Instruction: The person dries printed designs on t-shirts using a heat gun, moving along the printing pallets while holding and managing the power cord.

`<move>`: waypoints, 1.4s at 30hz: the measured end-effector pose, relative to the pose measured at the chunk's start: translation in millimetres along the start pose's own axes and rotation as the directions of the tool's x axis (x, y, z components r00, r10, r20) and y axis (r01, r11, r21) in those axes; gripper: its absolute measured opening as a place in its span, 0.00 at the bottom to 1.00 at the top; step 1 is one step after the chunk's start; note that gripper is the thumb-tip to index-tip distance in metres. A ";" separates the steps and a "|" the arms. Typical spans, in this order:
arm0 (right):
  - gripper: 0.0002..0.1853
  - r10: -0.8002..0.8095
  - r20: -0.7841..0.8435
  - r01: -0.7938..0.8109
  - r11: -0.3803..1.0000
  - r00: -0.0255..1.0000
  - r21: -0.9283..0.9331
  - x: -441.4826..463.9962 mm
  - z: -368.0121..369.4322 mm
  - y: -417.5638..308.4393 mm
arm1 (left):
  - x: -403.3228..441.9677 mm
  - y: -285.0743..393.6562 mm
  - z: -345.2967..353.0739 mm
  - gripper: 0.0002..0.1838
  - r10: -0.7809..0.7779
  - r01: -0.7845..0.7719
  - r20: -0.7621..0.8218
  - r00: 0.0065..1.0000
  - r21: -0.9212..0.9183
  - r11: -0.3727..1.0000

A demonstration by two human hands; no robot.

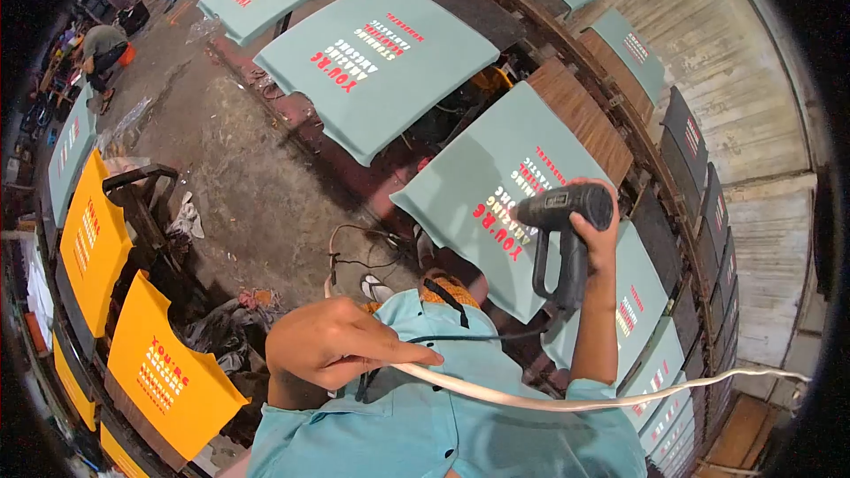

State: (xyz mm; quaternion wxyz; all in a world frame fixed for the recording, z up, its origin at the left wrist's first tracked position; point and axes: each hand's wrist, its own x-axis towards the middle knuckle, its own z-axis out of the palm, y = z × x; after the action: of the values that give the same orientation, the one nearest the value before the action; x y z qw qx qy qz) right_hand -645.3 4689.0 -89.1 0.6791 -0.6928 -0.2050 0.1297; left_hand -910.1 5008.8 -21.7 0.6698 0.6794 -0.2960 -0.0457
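My right hand [599, 232] is closed around a black heat gun [551, 210], its nozzle pointing left. Below the nozzle lies a grey-green printed shirt panel [460, 181] with red and white lettering, spread on a board; I cannot tell whether the nozzle touches it. In front of my shirt, my left hand [332, 343] has its fingers curled round a pale power cable [531, 403], the index finger stretched along it. A thin dark cord [478, 337] runs from the heat gun's handle toward my left hand.
More grey-green panels [381, 62] lie along the rack on boards. Yellow printed panels [168, 372] are at the left. Cable loops [359, 230] hang near my foot. A person [104, 49] bends over at the far left. A wall [708, 62] stands at the right.
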 end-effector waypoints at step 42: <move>0.29 -0.051 -0.059 0.049 0.998 0.997 -0.031 81.4 -13.1 7.7 | 35.0 -9.1 -19.2 0.30 -0.028 0.028 -0.095 0.995 0.004 1.000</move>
State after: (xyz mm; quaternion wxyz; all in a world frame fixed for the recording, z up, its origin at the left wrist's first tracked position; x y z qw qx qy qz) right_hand -566.6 4714.9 -88.2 0.6775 -0.7011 -0.2037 0.0888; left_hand -869.4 5008.9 -16.6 0.6806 0.6868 -0.2542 -0.0218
